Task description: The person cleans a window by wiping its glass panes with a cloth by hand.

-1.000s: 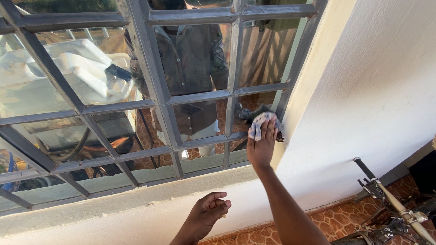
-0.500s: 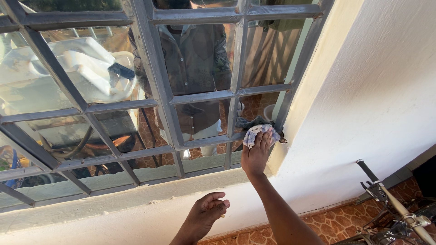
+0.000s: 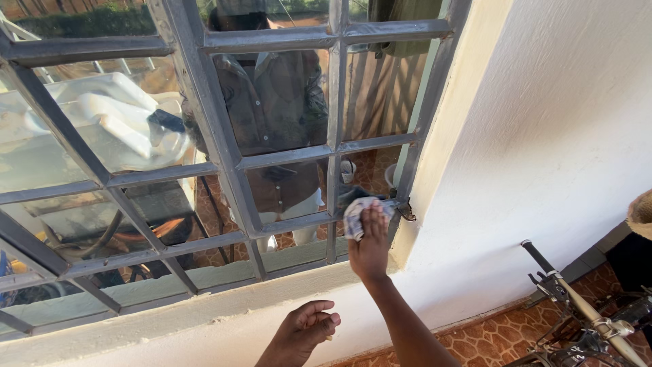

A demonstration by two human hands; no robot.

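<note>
My right hand (image 3: 371, 248) presses a crumpled white cloth (image 3: 358, 212) against a lower pane of the grey metal-framed window (image 3: 224, 170), close to the frame's right edge. My left hand (image 3: 305, 331) rests loosely curled against the cream wall just under the window sill (image 3: 204, 309), holding nothing. The glass reflects a person in a dark shirt.
A white plastered wall (image 3: 543, 136) runs to the right of the window. A bicycle handlebar (image 3: 564, 292) with brake levers stands at the lower right over a brown patterned tile floor (image 3: 502, 340). A small latch (image 3: 407, 212) sticks out of the frame beside the cloth.
My right hand has slid the cloth down and slightly left along the pane near the frame. The view has shifted a little. My left hand stays under the sill.
</note>
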